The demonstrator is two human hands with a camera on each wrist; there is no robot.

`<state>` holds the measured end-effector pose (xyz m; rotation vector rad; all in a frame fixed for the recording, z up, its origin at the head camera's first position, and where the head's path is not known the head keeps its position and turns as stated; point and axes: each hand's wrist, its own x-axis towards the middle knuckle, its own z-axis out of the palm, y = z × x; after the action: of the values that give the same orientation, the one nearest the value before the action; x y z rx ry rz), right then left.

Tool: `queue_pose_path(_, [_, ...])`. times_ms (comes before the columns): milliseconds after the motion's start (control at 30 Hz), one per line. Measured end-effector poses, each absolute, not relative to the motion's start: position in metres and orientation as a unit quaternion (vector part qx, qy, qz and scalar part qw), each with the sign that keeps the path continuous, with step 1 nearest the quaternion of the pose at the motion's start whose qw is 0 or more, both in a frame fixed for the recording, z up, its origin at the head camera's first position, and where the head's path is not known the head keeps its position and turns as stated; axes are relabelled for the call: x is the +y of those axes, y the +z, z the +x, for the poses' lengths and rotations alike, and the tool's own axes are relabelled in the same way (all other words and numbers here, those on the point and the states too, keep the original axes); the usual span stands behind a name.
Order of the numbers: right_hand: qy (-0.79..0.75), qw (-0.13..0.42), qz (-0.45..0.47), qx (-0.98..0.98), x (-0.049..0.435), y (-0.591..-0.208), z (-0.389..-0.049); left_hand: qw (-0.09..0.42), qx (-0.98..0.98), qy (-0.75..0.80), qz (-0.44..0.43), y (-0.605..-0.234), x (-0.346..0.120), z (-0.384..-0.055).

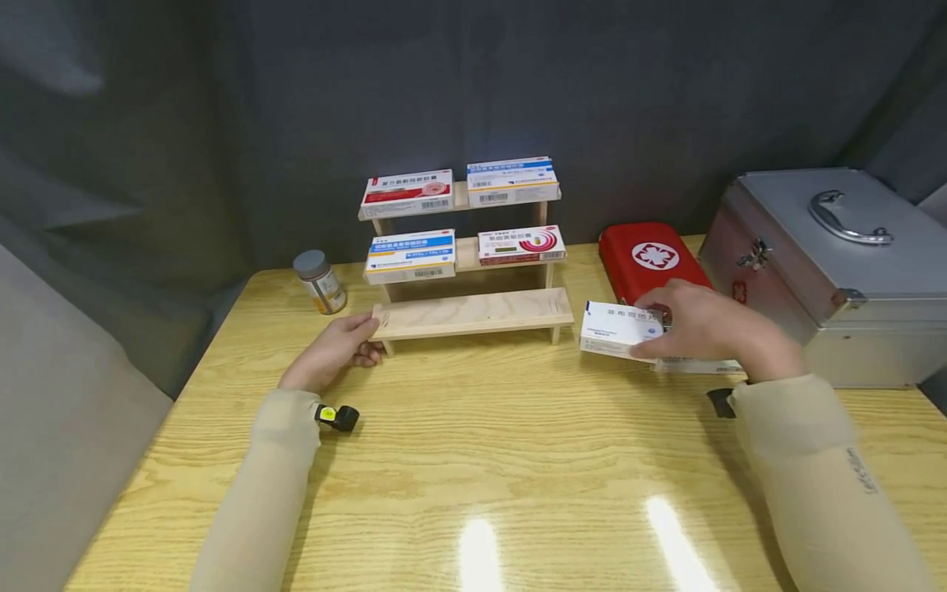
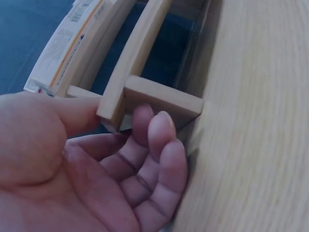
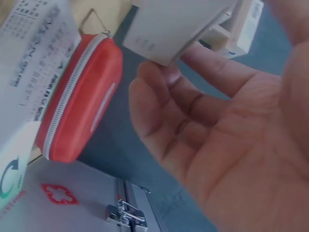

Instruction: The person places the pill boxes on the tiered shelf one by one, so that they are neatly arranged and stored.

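Note:
My right hand (image 1: 713, 325) pinches a white medicine box (image 1: 614, 327) with dark print, thumb at its near edge and fingers at its far edge. In the right wrist view the box (image 3: 174, 26) sits between thumb and fingertips. Another white medicine box (image 1: 699, 366) lies beneath that hand, partly covered by it. My left hand (image 1: 336, 349) grips the left end of the lowest step of a wooden tiered stand (image 1: 473, 312), thumb on the board and fingers curled beneath it. The left wrist view shows the curled fingers (image 2: 161, 159) beside the stand's leg (image 2: 164, 96).
Medicine boxes fill the upper tiers: a red-and-white one (image 1: 407, 193), two blue-and-white ones (image 1: 512, 181), and a pink-ringed one (image 1: 521, 245). A grey-capped bottle (image 1: 321, 282) stands at left. On the right are a red first-aid case (image 1: 654, 259) and a silver metal case (image 1: 821, 271).

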<state>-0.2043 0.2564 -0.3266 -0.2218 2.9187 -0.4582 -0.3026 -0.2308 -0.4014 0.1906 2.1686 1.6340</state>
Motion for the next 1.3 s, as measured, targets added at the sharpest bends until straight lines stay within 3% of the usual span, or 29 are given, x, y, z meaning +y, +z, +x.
queue_pose_path(700, [-0.258, 0.009, -0.146, 0.955, 0.2, -0.326, -0.21, 0.214, 0.772, 0.598, 0.016, -0.398, -0.252, -0.309])
queue_pose_path(1133, [-0.306, -0.03, -0.182, 0.934, 0.125, -0.346, -0.235, 0.218, 0.77, 0.599, 0.014, -0.4, -0.245, -0.313])
queue_pose_path(1300, [-0.327, -0.018, -0.178, 0.928, 0.092, -0.346, -0.248, 0.219, 0.772, 0.597, 0.012, -0.399, -0.243, -0.313])
